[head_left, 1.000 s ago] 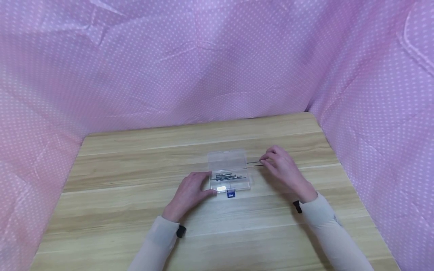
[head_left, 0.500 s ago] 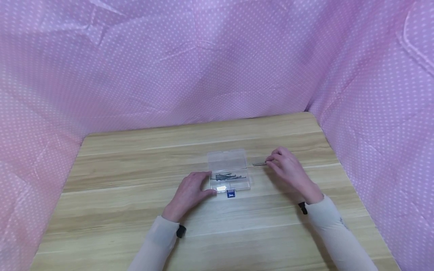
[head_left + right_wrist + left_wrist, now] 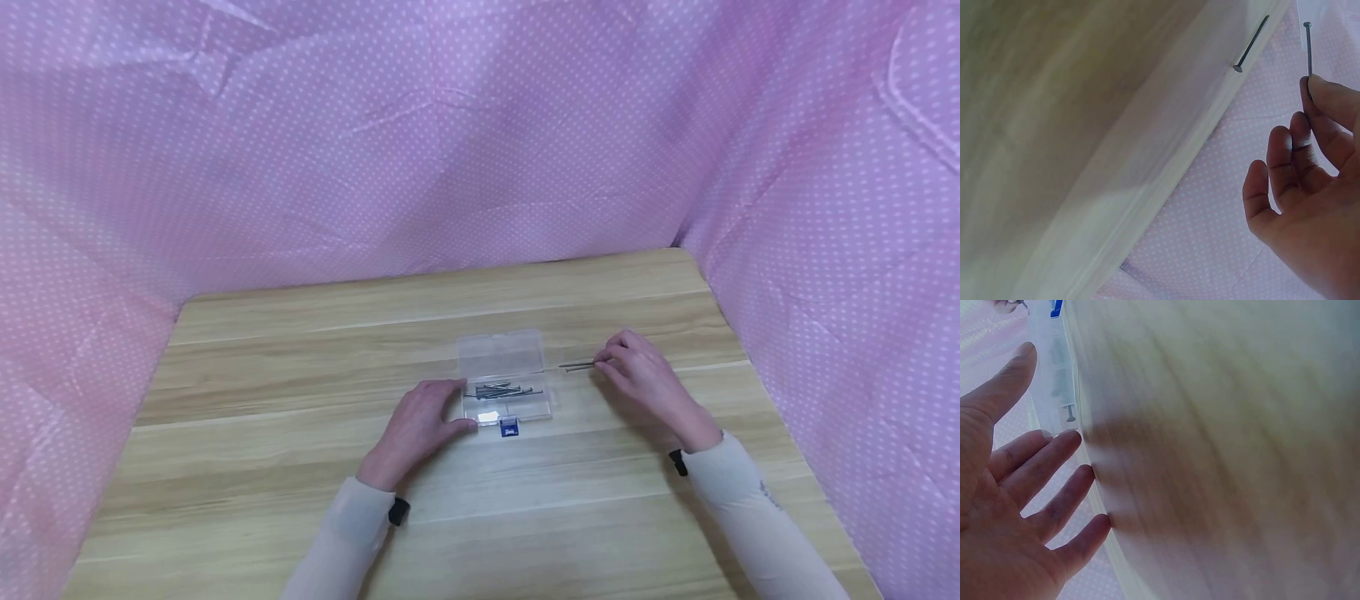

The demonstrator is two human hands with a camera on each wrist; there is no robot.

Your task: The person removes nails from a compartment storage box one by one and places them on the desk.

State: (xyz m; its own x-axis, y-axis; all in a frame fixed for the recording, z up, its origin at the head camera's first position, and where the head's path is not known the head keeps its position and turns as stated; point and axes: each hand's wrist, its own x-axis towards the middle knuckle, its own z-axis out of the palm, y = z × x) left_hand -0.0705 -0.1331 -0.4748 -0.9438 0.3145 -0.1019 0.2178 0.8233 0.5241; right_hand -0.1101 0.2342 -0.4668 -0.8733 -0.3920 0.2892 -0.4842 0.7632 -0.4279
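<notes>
A small clear plastic box (image 3: 504,379) lies with its lid open on the wooden table (image 3: 300,467). Several dark nails (image 3: 501,390) lie inside it. My left hand (image 3: 417,423) rests flat on the table, its straight fingers against the box's left side (image 3: 1054,362). To the right of the box lie two nails (image 3: 577,366). My right hand (image 3: 639,377) has its fingertips at their right ends. In the right wrist view this hand (image 3: 1310,187) pinches one nail (image 3: 1308,49) by its tip, while the other nail (image 3: 1250,44) lies loose on the wood.
A small blue label (image 3: 509,427) lies at the box's near edge. Pink dotted cloth (image 3: 450,150) walls the table at the back and on both sides. Bare wood stretches to the left of and in front of the hands.
My right hand has drawn back slightly to the right, its fingertips staying at the nails beside the box. The left hand and the box have stayed still.
</notes>
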